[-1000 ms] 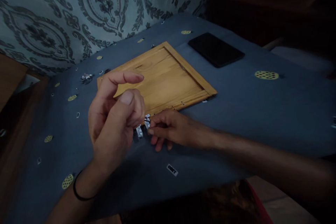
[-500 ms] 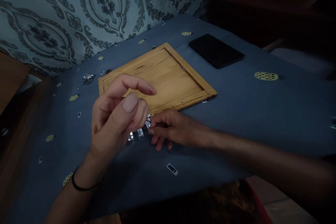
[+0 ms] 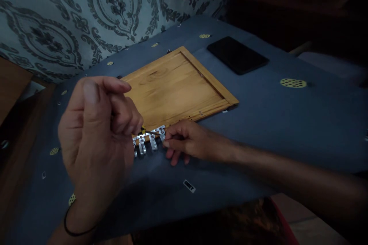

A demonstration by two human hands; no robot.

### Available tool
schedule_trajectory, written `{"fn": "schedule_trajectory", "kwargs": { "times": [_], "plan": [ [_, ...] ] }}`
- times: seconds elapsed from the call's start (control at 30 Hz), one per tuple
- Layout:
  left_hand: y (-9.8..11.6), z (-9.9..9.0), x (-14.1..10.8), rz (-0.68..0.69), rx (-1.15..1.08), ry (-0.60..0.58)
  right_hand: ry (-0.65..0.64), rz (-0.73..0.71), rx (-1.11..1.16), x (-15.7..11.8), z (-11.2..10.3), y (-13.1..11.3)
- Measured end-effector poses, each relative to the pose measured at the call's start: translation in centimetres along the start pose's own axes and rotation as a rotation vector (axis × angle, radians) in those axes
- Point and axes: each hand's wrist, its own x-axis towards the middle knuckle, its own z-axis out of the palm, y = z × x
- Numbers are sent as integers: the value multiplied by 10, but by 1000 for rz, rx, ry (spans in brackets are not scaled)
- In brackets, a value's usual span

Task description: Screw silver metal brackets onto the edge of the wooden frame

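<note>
Wooden panel (image 3: 178,88) on blue tablecloth (image 3: 258,118), metal hooks (image 3: 143,147) along near edge
Left hand (image 3: 99,130) curls round screwdriver (image 3: 151,133); right hand (image 3: 191,141) seemingly pinches end hook (image 3: 162,134); apparently a screw-turning step, calling for steady alignment

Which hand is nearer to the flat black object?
Right. The right hand is at the near edge of the wooden board, in front and left of the flat black object; the left hand is raised, farther left of it.

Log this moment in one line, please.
left hand: holding thin dark-shafted tool | right hand: touching silvery metal hook | tan rectangular wooden board: on blue cloth
</note>
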Motion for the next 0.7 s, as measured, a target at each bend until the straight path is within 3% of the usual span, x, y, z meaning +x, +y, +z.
{"fn": "schedule_trajectory", "kwargs": {
  "times": [0.27,0.7],
  "plan": [
    [-4,-3,-1,34,4,30,12,11,-10,1,1,0],
    [-11,-4,0,-38,37,7,-5,-4,-2,2,0,1]
  ]
}}
